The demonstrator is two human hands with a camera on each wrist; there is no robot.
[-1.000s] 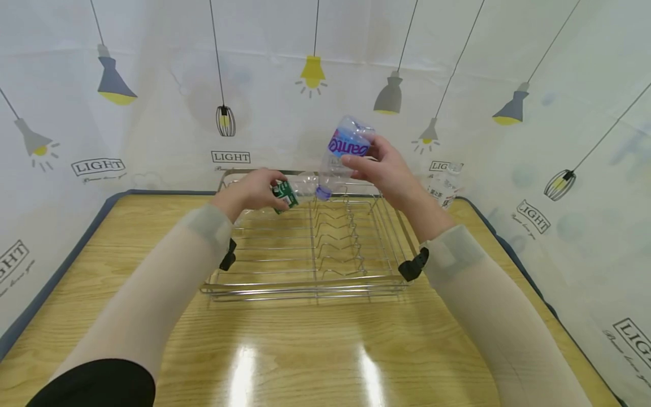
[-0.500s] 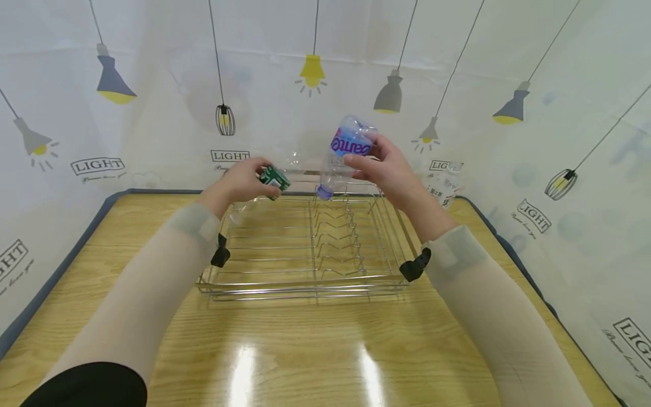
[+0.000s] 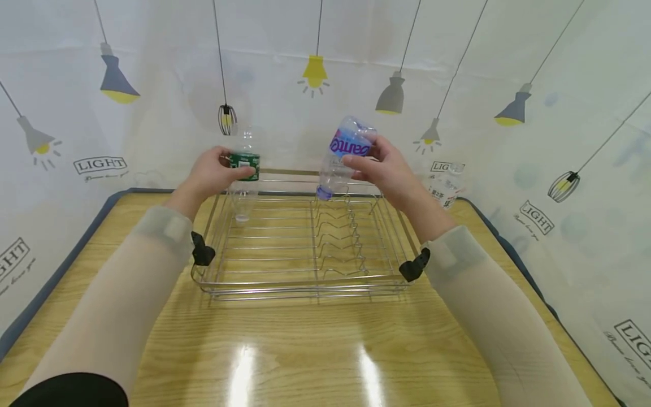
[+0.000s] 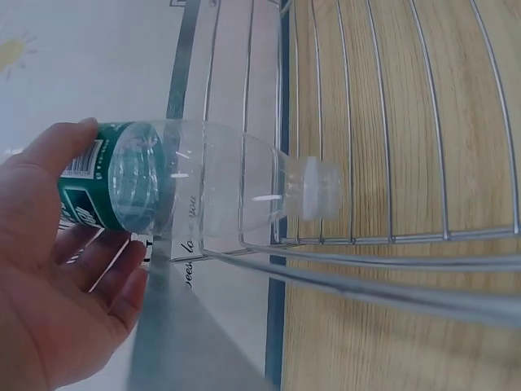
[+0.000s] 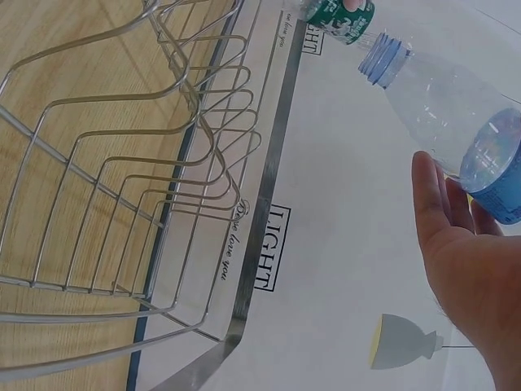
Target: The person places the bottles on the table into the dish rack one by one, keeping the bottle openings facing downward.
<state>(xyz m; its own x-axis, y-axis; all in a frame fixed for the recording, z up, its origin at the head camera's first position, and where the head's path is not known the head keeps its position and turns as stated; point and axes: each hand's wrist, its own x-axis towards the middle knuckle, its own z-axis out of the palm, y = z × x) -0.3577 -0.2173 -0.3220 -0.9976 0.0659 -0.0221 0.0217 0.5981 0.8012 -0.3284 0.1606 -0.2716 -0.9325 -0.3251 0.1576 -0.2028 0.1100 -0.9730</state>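
Observation:
My left hand (image 3: 216, 172) grips a clear plastic bottle (image 3: 244, 198) round its green label, over the back left of a wire dish rack (image 3: 310, 288). The bottle hangs neck down, its white cap (image 4: 321, 189) low and the base up. In the left wrist view the thumb lies along the label and the fingers pass behind it. My right hand (image 3: 383, 169) holds a second clear bottle (image 3: 338, 161) with a blue and purple label, tilted neck down above the rack's back. Its blue neck end (image 5: 384, 60) points down and left in the head view.
Behind my right forearm a third clear bottle (image 3: 447, 183) with dark lettering stands at the table's back right. A row of bent wire dividers (image 3: 341, 237) runs along the rack's right half. A printed cloth wall (image 3: 305, 141) closes off the back of the wooden table (image 3: 295, 350).
My left hand has moved left and up, away from the other bottle. The green-labelled bottle has swung from lying sideways to neck down. My right hand has stayed almost still.

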